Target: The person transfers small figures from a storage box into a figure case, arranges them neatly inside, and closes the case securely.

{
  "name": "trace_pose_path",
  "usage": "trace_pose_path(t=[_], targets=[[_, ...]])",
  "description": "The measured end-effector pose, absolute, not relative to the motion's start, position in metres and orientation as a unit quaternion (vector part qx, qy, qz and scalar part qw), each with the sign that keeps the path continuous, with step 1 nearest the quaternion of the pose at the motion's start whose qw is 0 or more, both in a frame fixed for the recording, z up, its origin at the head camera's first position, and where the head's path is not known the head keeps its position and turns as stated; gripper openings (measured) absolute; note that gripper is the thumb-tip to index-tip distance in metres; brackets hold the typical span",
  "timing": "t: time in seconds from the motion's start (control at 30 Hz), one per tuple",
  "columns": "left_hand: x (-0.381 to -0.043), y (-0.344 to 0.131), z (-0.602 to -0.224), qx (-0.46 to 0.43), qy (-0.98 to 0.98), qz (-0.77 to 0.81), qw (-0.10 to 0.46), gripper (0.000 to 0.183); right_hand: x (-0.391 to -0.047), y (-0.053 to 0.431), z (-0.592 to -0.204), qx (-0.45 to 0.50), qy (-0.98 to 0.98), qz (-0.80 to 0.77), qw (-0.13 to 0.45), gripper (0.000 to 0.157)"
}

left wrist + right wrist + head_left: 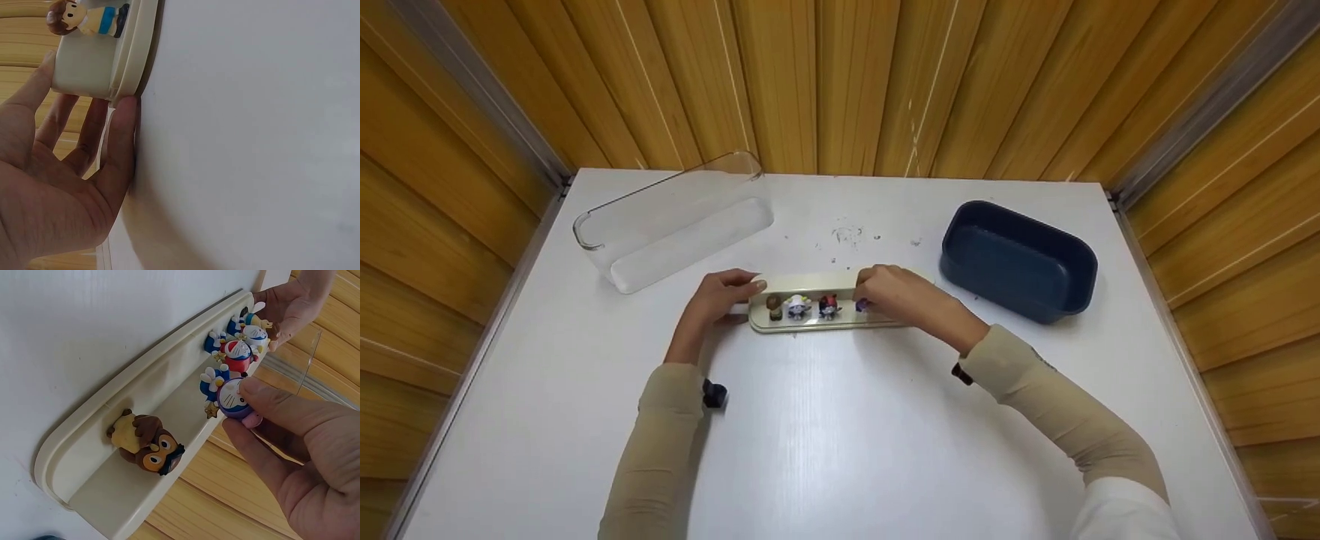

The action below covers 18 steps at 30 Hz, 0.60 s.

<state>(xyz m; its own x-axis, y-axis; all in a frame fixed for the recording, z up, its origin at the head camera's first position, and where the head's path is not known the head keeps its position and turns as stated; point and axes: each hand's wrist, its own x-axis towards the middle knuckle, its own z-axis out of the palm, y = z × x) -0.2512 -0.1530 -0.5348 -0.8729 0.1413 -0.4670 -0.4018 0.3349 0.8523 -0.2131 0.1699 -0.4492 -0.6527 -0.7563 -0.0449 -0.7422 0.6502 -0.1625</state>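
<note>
A long cream case (810,282) with rounded ends lies in the middle of the table. My left hand (716,300) holds its left end, thumb on the back edge and fingers around the end. My right hand (907,296) pinches a purple-hooded cat figurine (230,398) between thumb and index finger, inside the case. Left of it in a row stand a brown-haired boy figurine (93,19), a white-hooded cat figurine (798,306) and a red-hooded one (829,306). A brown owl figurine (160,447) stands toward the right end, hidden behind my right hand in the head view.
A clear rectangular glass dish (690,240) stands at the back left of the white table (810,435). At the back right is a dark blue tub (1012,262). Small dark specks (847,235) lie behind the case. Wooden panels (855,82) border the table.
</note>
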Motion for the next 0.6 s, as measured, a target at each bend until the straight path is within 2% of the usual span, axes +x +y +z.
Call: trace_pose_path(t=[0.33,0.6], targets=[[-0.252,-0.152,-0.532,-0.081,0.785,0.567,0.237,0.053,-0.214,0.163,-0.469,-0.429,0.903,-0.001,0.039,0.018],[-0.251,-0.151,-0.53,-0.093,0.787,0.56,0.243,0.051,-0.213,0.162,-0.475,-0.42,0.907,-0.01,0.022,0.017]])
